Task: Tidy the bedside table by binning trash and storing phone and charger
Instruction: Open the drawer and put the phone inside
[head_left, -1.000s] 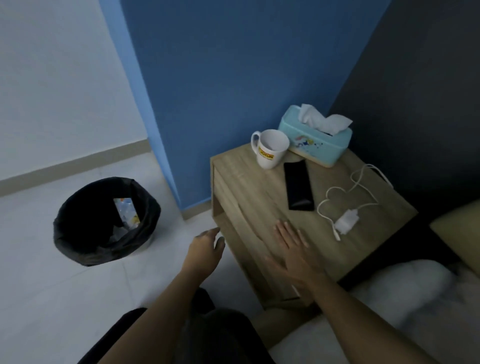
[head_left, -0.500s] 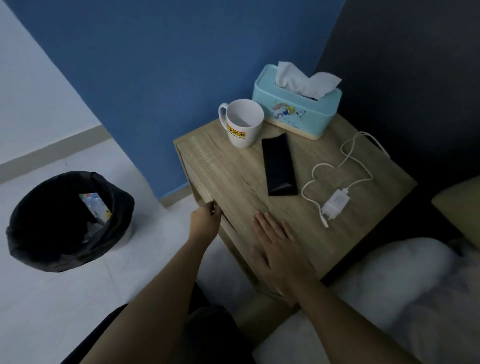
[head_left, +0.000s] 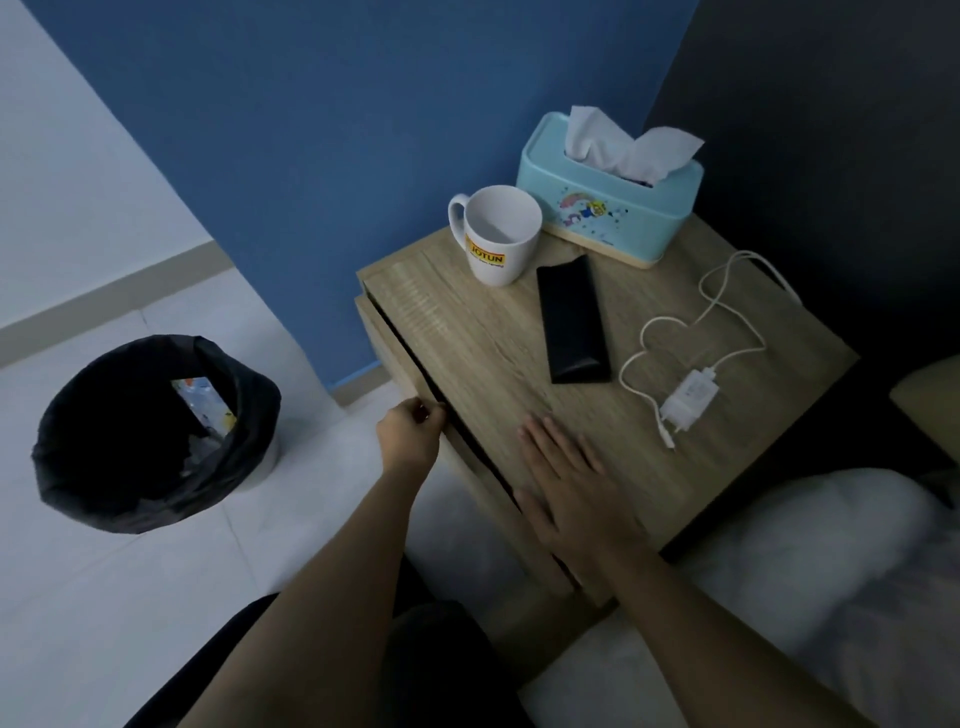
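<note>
At the front edge of the bedside table (head_left: 467, 332), the left hand (head_left: 413, 436) curls its fingers over the top lip of the drawer front (head_left: 415, 395), gripping it, and a narrow dark gap shows between that drawer front and the tabletop. Beside it, on the near corner of the table, the right hand (head_left: 566, 483) lies flat, palm down, fingers spread and holding nothing. Farther in from the right hand, a black phone (head_left: 571, 319) lies flat near the middle of the tabletop. Just to the phone's right sits a white charger (head_left: 691, 400), its plug block nearest the right hand and its cable looping toward the table's far right edge, apart from the phone. Behind the phone, a white mug (head_left: 501, 234) marked JOTUN stands upright near the table's back left corner, and a light blue tissue box (head_left: 613, 208) with a tissue sticking up stands just beside the mug at the back. Well to the left of the table, on the pale floor, a bin (head_left: 156, 431) lined with a black bag holds some wrappers.
</note>
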